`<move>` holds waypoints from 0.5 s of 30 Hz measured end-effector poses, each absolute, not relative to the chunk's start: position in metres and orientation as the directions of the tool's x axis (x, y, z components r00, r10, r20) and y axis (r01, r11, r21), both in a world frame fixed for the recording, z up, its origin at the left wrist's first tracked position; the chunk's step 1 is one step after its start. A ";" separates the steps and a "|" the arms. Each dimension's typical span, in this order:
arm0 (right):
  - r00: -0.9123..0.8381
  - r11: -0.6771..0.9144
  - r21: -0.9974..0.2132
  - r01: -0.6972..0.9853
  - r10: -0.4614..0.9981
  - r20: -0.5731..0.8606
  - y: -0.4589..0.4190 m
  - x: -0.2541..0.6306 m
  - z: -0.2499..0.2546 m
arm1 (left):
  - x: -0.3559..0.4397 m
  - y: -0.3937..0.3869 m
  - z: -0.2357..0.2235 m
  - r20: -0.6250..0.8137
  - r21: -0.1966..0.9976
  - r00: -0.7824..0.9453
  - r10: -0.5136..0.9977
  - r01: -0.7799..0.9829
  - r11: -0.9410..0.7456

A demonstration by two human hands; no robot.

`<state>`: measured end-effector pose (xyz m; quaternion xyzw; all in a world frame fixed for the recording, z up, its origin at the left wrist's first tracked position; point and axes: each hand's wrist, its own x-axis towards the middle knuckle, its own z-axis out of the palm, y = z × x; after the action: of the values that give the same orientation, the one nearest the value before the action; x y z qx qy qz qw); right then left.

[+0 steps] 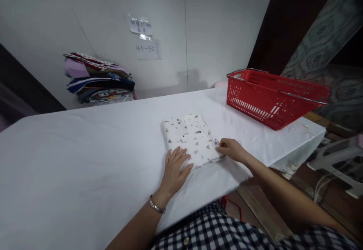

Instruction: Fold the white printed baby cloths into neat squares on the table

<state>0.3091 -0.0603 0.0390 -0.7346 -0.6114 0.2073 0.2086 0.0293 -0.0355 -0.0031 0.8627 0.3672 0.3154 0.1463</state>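
Observation:
A folded white cloth [190, 136] with a small scattered print lies flat on the white-covered table [113, 148] in front of me. My left hand [176, 170] rests on its near left corner, fingers spread and stretched out, palm down. At the near right corner, my right hand [231, 148] has its fingers closed on the cloth's edge. Whether the cloth is a garment or a plain piece of fabric I cannot tell. A silver bracelet [156, 204] circles my left wrist.
A red plastic basket [255, 98] with metal handles stands on the table's right side. Folded clothes [99, 79] are stacked against the wall at the back left. Paper signs [146, 48] hang on the wall. A white plastic stool [337, 159] is at the right, below table height.

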 end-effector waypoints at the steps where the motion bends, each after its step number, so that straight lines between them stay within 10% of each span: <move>1: 0.182 -0.163 -0.566 0.808 0.983 -0.023 -0.061 0.310 0.038 | 0.029 -0.035 -0.003 0.439 0.484 0.535 0.722 0.537 -0.692; 10: 0.224 -0.262 -0.636 0.726 0.964 -0.142 -0.062 0.322 0.014 | 0.025 -0.031 -0.004 0.434 0.624 0.450 0.780 0.474 -0.621; 15: 0.250 -0.311 -0.706 0.636 0.949 -0.192 -0.059 0.319 0.013 | 0.021 -0.013 -0.006 0.140 0.877 0.035 0.990 0.459 -0.140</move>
<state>0.3194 -0.0595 0.0131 -0.7487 -0.5291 0.3080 0.2541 0.0212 -0.0125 -0.0056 0.6393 0.5665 0.4018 0.3301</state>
